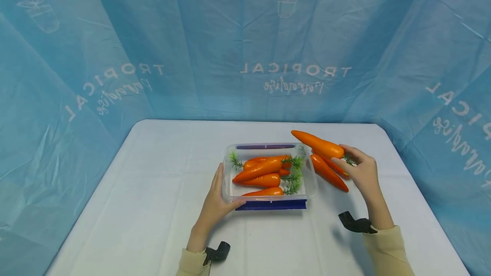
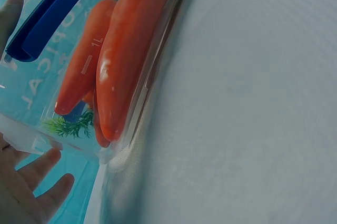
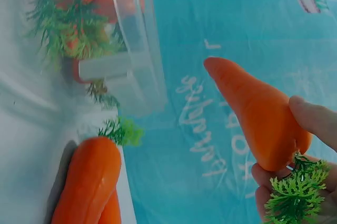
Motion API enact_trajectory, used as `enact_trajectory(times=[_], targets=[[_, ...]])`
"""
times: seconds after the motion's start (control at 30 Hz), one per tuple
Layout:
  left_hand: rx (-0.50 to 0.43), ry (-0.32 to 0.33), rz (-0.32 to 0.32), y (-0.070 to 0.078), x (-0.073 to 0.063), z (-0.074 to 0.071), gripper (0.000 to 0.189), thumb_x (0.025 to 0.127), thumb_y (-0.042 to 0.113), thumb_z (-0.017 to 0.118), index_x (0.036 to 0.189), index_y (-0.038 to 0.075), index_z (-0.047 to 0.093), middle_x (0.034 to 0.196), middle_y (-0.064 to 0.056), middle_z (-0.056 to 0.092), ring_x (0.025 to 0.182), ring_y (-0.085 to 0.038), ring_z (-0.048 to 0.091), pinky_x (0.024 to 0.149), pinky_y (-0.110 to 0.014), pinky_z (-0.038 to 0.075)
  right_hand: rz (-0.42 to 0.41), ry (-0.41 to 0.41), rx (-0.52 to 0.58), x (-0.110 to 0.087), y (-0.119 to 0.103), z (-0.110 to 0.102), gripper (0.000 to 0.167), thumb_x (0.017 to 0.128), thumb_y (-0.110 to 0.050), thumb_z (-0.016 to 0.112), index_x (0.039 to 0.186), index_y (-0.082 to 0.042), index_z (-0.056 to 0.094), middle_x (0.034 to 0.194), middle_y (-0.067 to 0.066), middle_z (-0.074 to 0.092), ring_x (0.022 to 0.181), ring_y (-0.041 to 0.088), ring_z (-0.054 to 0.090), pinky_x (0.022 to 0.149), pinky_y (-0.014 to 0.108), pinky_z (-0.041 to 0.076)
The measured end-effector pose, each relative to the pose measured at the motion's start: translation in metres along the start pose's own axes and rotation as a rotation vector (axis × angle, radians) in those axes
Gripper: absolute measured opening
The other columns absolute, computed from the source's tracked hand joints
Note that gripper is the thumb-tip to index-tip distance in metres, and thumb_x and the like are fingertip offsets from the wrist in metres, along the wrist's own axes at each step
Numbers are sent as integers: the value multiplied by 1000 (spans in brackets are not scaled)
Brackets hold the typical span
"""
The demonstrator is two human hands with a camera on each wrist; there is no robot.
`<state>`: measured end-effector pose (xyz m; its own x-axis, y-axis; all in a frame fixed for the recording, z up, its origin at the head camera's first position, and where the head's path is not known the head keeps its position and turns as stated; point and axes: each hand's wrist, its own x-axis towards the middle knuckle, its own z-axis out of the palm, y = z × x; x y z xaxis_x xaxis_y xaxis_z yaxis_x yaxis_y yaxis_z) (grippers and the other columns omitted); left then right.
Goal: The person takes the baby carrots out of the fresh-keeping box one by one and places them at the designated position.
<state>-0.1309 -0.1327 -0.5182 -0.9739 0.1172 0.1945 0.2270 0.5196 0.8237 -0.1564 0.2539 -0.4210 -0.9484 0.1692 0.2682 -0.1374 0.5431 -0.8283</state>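
A carrot (image 1: 317, 143) with a green leafy top is pinched at its thick end by my right hand (image 1: 362, 169), thumb on one side and fingers on the other. It hangs above the table, past the container's right side, tip pointing left. A clear plastic container (image 1: 264, 198) with blue clips holds several carrots (image 1: 261, 170) with green tops. My left hand (image 1: 215, 203) grips its front left corner, thumb along the front wall and fingers against the left side. In the left wrist view carrots (image 2: 137, 55) show through the clear wall.
Beside the container's right wall, loose carrots (image 1: 330, 173) lie on the white table (image 1: 161, 191), partly beneath the held one. A blue printed curtain (image 1: 215, 46) hangs behind the table and along both sides.
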Motion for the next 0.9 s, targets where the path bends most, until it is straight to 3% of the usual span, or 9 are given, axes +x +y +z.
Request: enact_trajectory(times=[0.4,0.67,0.9], targets=[[4,-7,-10,3,0,0,118,69,45,82,154,27,2,162,-7,11,147,-33,19,115,-60,22,79,119,15,1,24,-8,48,84,-22,74,127,-6,61,120,14,64,93,-7,53,80,1,44],[6,-5,-9,3,1,0,119,68,45,82,155,26,3,162,-7,11,147,-33,19,115,-59,22,160,157,-46,3,42,-18,51,84,-26,73,128,-4,60,119,14,64,89,-11,49,78,3,43],[10,5,-16,1,1,1,118,68,47,82,155,27,4,162,-6,12,147,-32,20,115,-59,22,180,175,-50,2,62,-25,50,85,-24,72,128,-2,59,119,15,64,88,-14,49,76,0,43]])
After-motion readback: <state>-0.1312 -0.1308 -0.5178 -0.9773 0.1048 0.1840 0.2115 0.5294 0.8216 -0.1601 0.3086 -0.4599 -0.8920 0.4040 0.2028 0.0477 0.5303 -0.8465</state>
